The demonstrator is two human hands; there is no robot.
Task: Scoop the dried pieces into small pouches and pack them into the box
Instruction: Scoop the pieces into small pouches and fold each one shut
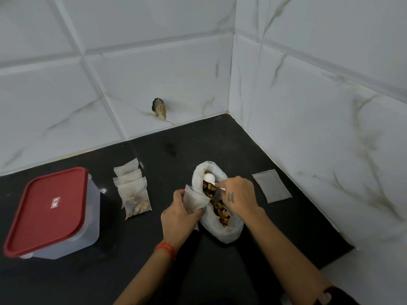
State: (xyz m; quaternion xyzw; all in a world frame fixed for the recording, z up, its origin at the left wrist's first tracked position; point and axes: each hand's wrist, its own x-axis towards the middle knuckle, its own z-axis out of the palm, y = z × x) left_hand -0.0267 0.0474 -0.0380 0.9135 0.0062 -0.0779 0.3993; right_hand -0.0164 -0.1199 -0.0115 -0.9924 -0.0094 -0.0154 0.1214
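A large white bag (224,233) lies open on the black counter, full of brown dried pieces (217,202). My right hand (239,198) grips the handle of a small white scoop (208,177), whose bowl sits inside the bag at its far end. My left hand (179,216) holds a small translucent pouch (195,199) with its mouth open, right beside the bag's left rim. Three filled pouches (133,188) lie overlapping further left. The box (52,213), clear with a red lid on, stands at the far left.
A flat stack of empty pouches (272,186) lies to the right of the bag near the tiled wall. White tiled walls meet in a corner behind the counter (176,148). A dark hole (159,108) shows in the back wall.
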